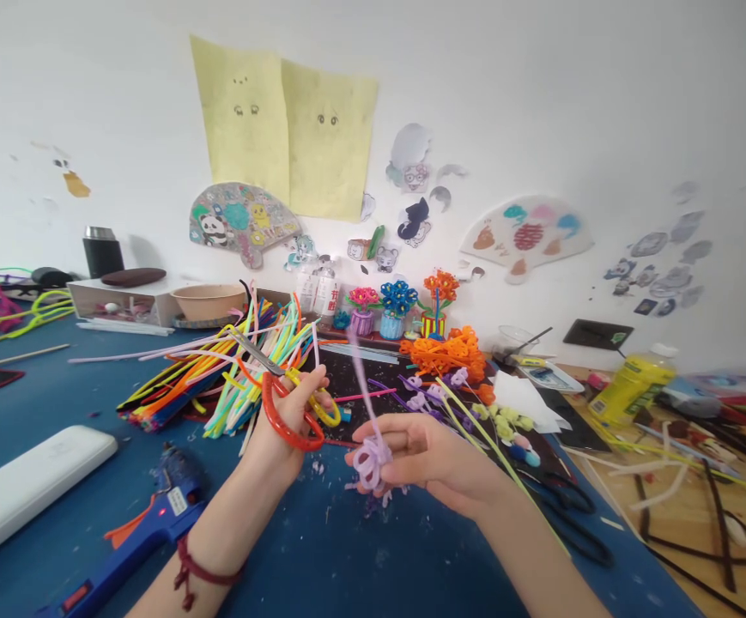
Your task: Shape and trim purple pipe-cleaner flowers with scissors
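Note:
My left hand (286, 421) is closed around scissors (257, 354) with red-orange and yellow handles. Their blades point up and away to the left. A short pale lilac pipe cleaner piece (316, 345) sticks up by its fingertips. To the right, my right hand (433, 455) pinches a looped lilac pipe cleaner flower (371, 462). One long strand rises from it, blurred near the top. Just under those fingers, small purple bits show on the blue mat (334, 566), partly hidden. A blue glue gun (154, 524) lies left of my left forearm.
Behind my left hand lies a heap of coloured pipe cleaners (218, 378). Potted pipe cleaner flowers (393, 309) stand by the wall, with an orange pile (446, 354) in front. Black scissors (572, 515) lie at right, near a yellow bottle (633, 386). A white case (31, 489) is at left.

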The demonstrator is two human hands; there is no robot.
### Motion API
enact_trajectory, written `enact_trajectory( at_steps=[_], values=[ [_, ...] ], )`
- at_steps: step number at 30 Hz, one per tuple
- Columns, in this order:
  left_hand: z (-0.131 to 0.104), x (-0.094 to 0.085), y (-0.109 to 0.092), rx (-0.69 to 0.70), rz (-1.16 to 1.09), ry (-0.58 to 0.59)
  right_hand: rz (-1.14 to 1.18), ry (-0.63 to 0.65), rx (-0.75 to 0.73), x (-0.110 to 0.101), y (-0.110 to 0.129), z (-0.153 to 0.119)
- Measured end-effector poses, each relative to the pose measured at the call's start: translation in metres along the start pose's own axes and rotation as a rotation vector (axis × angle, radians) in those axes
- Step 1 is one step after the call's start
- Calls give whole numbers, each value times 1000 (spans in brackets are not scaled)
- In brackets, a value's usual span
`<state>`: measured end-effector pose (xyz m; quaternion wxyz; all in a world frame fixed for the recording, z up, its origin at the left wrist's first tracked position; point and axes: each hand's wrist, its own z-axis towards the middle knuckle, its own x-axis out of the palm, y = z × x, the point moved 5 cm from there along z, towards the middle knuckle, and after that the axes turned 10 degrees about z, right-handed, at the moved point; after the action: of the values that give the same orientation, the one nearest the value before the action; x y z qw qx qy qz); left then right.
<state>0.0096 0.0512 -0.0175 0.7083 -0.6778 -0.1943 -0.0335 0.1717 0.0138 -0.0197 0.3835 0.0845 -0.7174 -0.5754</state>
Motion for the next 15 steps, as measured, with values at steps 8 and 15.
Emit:
enact_trajectory(
  at_steps=[8, 15],
  values=[
    [-8, 12, -6, 100, 286, 141, 58, -310, -275, -19, 16, 0],
    [-20, 27, 3, 242, 450, 355, -169, -368, -237, -13, 6, 6]
  ],
)
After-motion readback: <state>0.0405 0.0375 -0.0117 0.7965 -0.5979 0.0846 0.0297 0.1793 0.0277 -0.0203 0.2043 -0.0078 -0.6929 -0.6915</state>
